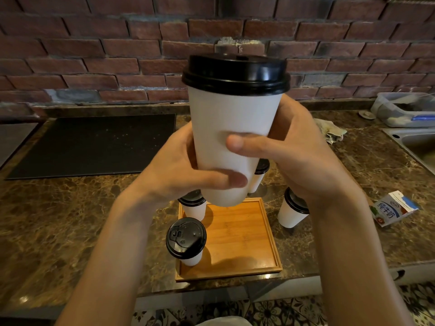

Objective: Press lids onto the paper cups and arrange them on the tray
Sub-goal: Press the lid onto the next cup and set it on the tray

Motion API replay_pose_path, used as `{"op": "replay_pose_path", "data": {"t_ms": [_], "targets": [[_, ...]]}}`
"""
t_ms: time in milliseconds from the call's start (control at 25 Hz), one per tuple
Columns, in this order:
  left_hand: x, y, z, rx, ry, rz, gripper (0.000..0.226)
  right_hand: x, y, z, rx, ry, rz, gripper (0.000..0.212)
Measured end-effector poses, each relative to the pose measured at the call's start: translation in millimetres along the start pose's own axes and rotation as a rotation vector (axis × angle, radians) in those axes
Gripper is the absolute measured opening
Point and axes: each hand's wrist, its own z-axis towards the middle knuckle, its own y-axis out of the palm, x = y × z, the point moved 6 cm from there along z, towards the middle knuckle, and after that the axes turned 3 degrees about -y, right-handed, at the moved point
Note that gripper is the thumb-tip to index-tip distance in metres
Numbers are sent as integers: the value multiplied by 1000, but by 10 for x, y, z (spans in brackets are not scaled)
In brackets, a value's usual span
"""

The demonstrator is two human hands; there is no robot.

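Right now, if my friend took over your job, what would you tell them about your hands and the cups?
Left hand and right hand both grip the white paper cup with a black plastic lid, held up above the square wooden tray.
Done: that lid is on; the near lidded cup and the far lidded cup stand on the tray's left side.
Left: set the held cup on the tray, then add the right lidded cup and the back lidded cup, both standing on the brown marble counter.
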Motion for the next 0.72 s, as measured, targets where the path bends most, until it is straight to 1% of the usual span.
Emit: {"op": "replay_pose_path", "data": {"t_ms": [120,360,480,640,720], "targets": [[-18,12,-10,1,-11,29,73,-10,8,-17,-27,8,-37,58],[-21,4,-18,68,-18,25,74,-26,30,-3,-11,34,-92,58],[-41,-41,-12,137,-15,39,66,-52,43,2,26,31,-126,58],[-61,-67,-12,241,-2,87,68,-40,33,19,106,43,-219,61],[-57,-46,-15,264,9,106,66,-21,25,26,139,55,-246,61]]}}
